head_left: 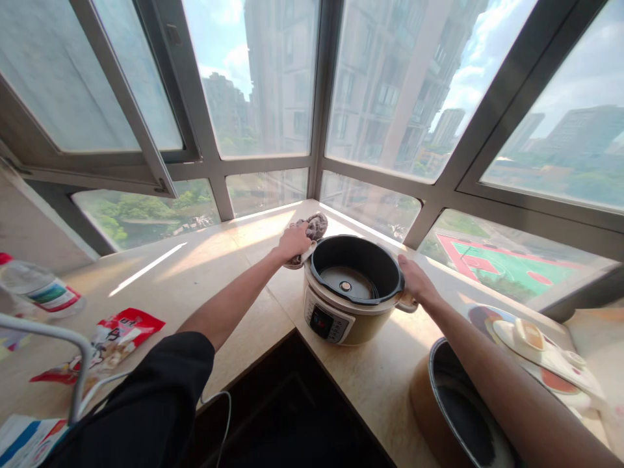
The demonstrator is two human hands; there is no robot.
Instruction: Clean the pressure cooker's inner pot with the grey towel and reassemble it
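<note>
An electric pressure cooker (351,315) without its lid stands on the counter near the window corner, its dark inside and round centre plate showing. My left hand (295,240) is closed on a crumpled grey-brown cloth (316,225) at the cooker's far left side. Against the right side of the rim and handle rests my right hand (414,281), its fingers mostly hidden behind the cooker's edge. The removed inner pot (422,396) stands at the lower right, partly covered by my right forearm. Beyond that forearm lies the cooker's lid (531,338).
On the left of the counter (244,305) lie a red snack bag (121,338) and a clear plastic bottle (43,289). A grey metal tube frame (49,328) juts in at the left. Windows border the back; one pane (97,78) is tilted inward at upper left.
</note>
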